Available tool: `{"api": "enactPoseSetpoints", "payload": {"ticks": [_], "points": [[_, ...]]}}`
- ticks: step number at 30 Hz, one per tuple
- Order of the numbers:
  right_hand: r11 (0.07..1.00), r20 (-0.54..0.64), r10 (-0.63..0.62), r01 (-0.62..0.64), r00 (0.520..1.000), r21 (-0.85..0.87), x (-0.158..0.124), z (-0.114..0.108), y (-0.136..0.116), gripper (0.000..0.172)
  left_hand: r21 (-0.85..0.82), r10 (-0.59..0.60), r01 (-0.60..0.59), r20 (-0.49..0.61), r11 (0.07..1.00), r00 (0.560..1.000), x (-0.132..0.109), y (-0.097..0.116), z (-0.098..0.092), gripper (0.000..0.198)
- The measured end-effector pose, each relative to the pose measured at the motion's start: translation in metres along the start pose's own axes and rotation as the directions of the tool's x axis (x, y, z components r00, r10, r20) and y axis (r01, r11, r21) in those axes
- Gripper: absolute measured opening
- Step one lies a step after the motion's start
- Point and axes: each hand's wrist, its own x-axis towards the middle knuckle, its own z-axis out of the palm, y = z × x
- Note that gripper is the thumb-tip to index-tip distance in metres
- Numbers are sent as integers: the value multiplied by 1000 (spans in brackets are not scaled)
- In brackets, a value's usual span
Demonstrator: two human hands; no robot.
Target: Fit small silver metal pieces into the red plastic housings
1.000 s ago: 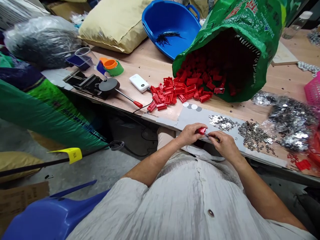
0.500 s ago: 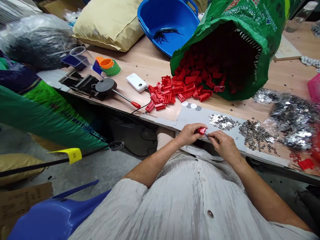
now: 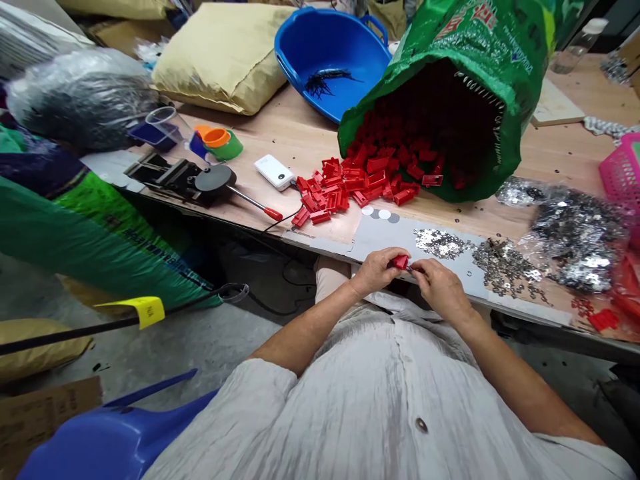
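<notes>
Between thumb and fingers, my left hand (image 3: 374, 272) grips a small red plastic part (image 3: 401, 262) at the table's front edge. My right hand (image 3: 439, 281) is closed on a thin dark piece (image 3: 410, 269) that touches the part's right end; its exact shape is too small to tell. Beyond my hands lies a loose pile of red parts (image 3: 330, 190), spilling from the mouth of a green sack (image 3: 480, 60). Small silvery metal pieces (image 3: 443, 243) lie just past my right hand, with a second heap (image 3: 507, 267) to the right.
A lever tool (image 3: 215, 179) and a white power bank (image 3: 275, 172) stand left on the table. Behind are a blue basin (image 3: 335, 53) and a stuffed beige sack (image 3: 220, 57). Bagged metal pieces (image 3: 575, 233) and a pink basket (image 3: 623, 170) are at the right.
The camera view has shifted slightly. The red part in my left hand has turned a little, and the fingers of my right hand are closer to it.
</notes>
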Motion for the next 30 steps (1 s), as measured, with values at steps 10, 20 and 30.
{"api": "enactPoseSetpoints", "payload": {"ticks": [10, 20, 30], "points": [[896, 168, -6, -69, 986, 438, -19, -20, -7, 38, -683, -300, 169, -77, 710, 951, -24, 28, 6, 30], [933, 134, -136, 82, 982, 350, -18, -34, -21, 42, -965, -465, 261, 247, -35, 850, -34, 62, 15, 19], [903, -43, -77, 88, 996, 419, -18, -18, -21, 38, -989, -477, 140, 143, -42, 867, -37, 71, 20, 19]]}}
